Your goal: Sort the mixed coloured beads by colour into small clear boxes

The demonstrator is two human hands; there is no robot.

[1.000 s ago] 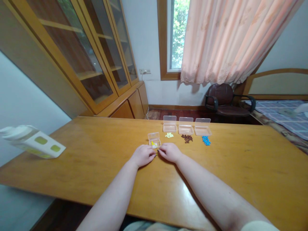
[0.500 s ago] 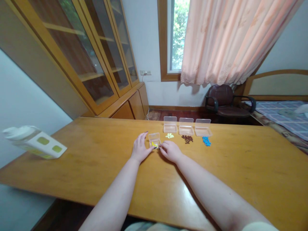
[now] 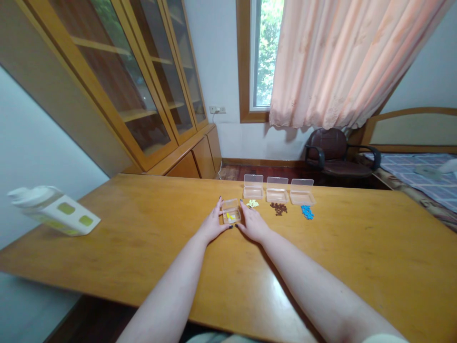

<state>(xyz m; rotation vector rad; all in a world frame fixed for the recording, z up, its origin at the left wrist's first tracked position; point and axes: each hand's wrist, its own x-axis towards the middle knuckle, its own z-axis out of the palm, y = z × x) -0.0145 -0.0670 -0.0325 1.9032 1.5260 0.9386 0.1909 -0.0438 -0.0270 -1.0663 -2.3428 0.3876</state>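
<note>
A small clear plastic box [image 3: 231, 212] with yellow pieces inside sits on the wooden table [image 3: 143, 247] between my two hands. My left hand [image 3: 211, 225] frames its left side, index finger at the far corner and thumb at the near edge. My right hand [image 3: 253, 223] mirrors this on the right side. Both hands touch the box and grip it between them. Its clear lid appears tilted over the box; I cannot tell whether it is closed.
Behind my hands stand three open clear boxes [image 3: 277, 193] in a row. In front of them lie a pale yellow pile [image 3: 252, 203], a brown pile [image 3: 278, 208] and a blue pile [image 3: 306, 212]. A white container [image 3: 57, 216] lies at the table's left end. A chair [image 3: 333, 152] stands beyond.
My hands were pinching near the box's front edge. The left hand first reached up along its left side, then the right hand did likewise; both now clasp the box.
</note>
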